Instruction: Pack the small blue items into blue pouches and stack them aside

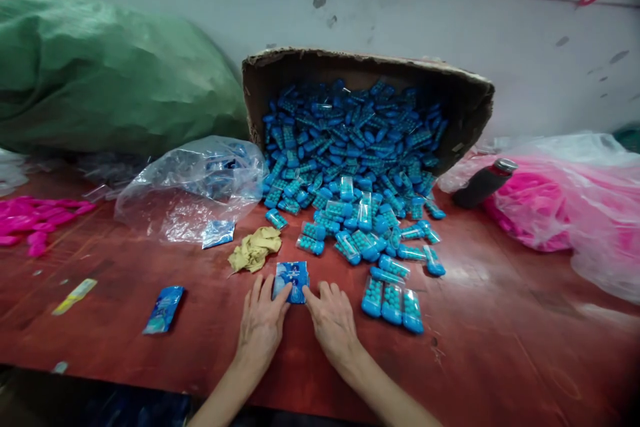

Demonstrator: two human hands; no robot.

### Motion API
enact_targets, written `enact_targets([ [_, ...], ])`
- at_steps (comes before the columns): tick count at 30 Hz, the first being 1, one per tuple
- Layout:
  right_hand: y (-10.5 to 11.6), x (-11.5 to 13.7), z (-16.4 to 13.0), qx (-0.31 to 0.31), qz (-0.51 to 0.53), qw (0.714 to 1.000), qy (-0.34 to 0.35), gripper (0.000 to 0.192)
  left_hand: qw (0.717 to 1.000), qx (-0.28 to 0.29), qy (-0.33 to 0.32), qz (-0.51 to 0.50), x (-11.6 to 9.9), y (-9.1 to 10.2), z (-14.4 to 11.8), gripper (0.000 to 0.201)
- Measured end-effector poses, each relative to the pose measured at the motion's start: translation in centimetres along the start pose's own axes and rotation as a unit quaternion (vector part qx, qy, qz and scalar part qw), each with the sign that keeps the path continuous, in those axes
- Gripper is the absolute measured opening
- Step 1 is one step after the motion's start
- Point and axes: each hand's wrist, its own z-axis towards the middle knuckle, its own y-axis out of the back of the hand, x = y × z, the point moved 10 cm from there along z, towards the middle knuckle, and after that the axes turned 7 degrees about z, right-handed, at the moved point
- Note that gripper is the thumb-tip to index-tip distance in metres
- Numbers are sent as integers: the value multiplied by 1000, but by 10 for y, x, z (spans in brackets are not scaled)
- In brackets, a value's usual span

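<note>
Both hands flat on the red-brown wooden tabletop (500, 320), pressing on a small blue printed plastic sachet (291, 280): left hand (261, 325) with fingertips on the sachet's left edge, right hand (334, 320) with fingertips at its right edge; neither clenched, neither lifting, more a pinning than a grasp. Just right of the right hand, three clear blue-capped capsule-shaped containers of blue beads (393, 301) lying side by side. Behind, a tipped brown cardboard box (465, 97) spilling a loose heap of identical blue containers (350, 147) down toward the hands. Likely faults: heap sliding further and rolling containers against the knuckles if nudged; row of three scattered by a sideways sweep of the right hand; slick sachet slipping from under the fingertips. Crumpled yellow cloth (255, 248) close behind the sachet, liable to snag.
</note>
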Motion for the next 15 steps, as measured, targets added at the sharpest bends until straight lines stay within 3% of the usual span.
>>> enact_targets([
  [6,9,4,5,-28,63,997,-17,18,998,-49,-26,18,-17,10,-15,34],
  [11,4,9,13,-71,65,995,6,12,999,-48,-12,-13,-14,12,-16,30],
  [15,2,12,16,-98,69,992,44,12,993,-46,22,-106,-5,12,-18,29],
])
